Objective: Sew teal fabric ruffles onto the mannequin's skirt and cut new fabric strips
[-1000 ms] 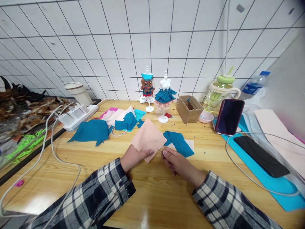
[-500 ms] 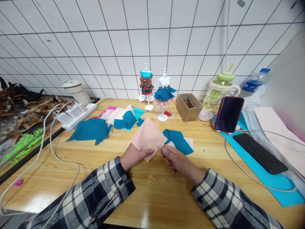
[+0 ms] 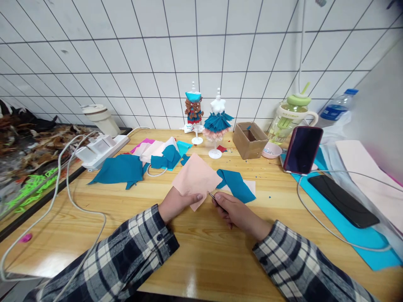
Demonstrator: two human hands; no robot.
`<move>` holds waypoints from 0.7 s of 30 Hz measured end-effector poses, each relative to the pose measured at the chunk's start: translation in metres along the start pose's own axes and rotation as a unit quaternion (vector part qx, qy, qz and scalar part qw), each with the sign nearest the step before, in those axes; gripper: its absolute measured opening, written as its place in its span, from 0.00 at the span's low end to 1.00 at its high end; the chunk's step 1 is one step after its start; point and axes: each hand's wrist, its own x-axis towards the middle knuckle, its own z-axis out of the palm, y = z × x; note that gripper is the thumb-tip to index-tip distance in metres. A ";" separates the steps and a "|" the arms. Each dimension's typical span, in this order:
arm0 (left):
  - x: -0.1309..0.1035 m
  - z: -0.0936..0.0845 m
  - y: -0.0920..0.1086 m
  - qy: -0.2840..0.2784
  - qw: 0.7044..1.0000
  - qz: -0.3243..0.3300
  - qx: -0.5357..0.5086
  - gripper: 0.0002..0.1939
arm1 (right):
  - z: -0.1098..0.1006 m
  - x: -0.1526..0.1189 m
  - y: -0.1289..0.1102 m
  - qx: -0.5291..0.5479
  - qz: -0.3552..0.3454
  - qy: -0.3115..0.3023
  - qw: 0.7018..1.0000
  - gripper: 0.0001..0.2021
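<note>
A square of pink paper [image 3: 195,178] lies over the fingers of my left hand [image 3: 179,204], with the thumb pressed on its lower part. My right hand [image 3: 231,208] is closed round a thin metal tool [image 3: 212,196], whose tip is at the paper's lower right edge. Behind my right hand a teal piece [image 3: 239,186] rests on a paler pink one. Further back stand two small white dress forms, one in a teal and pink ruffled skirt [image 3: 217,122], the other in brown, red and turquoise [image 3: 193,108].
Teal scraps [image 3: 118,170] and a white power strip [image 3: 105,151] lie at left. A cardboard box [image 3: 250,141], pink dish [image 3: 271,150], green-lidded bottle [image 3: 291,115], upright phone [image 3: 302,151] and black phone [image 3: 343,201] are at right. White cables cross both sides.
The tool's tip and the paper's lower edge have shifted slightly, and more of the metal tool shows. Both hands keep their grips.
</note>
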 end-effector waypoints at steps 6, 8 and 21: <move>-0.001 0.002 0.004 -0.009 0.999 -0.002 0.046 0.38 | 0.000 -0.001 0.000 0.003 -0.001 0.000 1.000 0.19; -0.002 0.004 0.008 -0.027 0.998 -0.009 0.056 0.37 | 0.000 -0.001 0.001 -0.002 0.004 0.006 1.000 0.19; -0.004 0.006 0.008 -0.018 0.996 -0.003 0.086 0.31 | 0.002 -0.001 -0.001 -0.010 0.009 0.017 1.000 0.19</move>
